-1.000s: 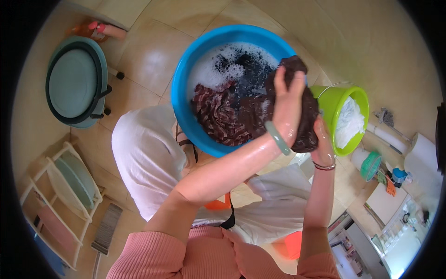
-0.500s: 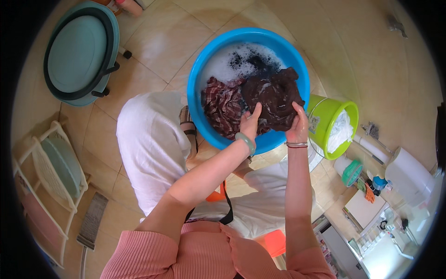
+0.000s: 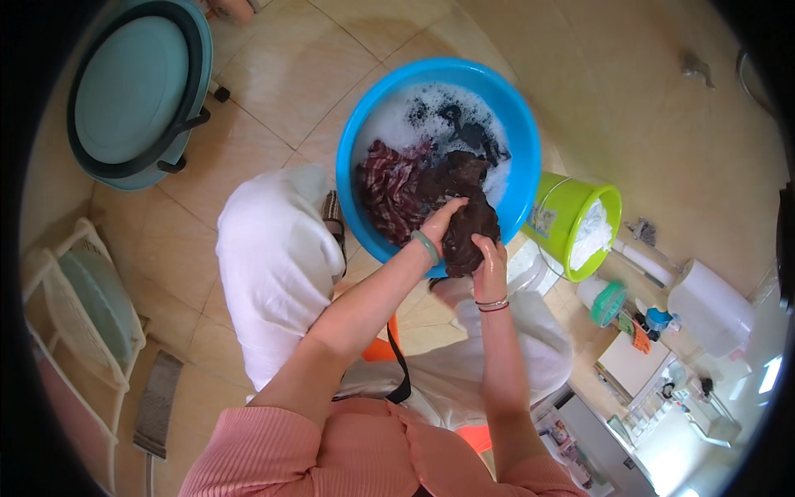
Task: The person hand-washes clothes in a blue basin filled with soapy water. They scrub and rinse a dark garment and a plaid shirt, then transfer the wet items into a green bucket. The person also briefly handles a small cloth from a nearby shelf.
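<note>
A round blue basin (image 3: 356, 149) of soapy water stands on the tiled floor between my knees. Dark wet clothes and a red checked garment (image 3: 389, 186) lie in it. Both hands grip a bunched dark brown garment (image 3: 468, 236) over the basin's near rim. My left hand (image 3: 440, 222), with a green bangle at the wrist, clutches its upper left side. My right hand (image 3: 489, 267), with thin bracelets, holds its lower right side.
A lime green bucket (image 3: 556, 214) with white cloth inside stands right of the basin. A teal round stool (image 3: 132, 83) is at upper left, a white rack (image 3: 79, 306) at left. Bottles and small containers (image 3: 613, 302) crowd the lower right.
The dark garment came down from above the basin to its near rim, and both hands have bunched it into a tight wad. The view shifted so the basin sits higher.
</note>
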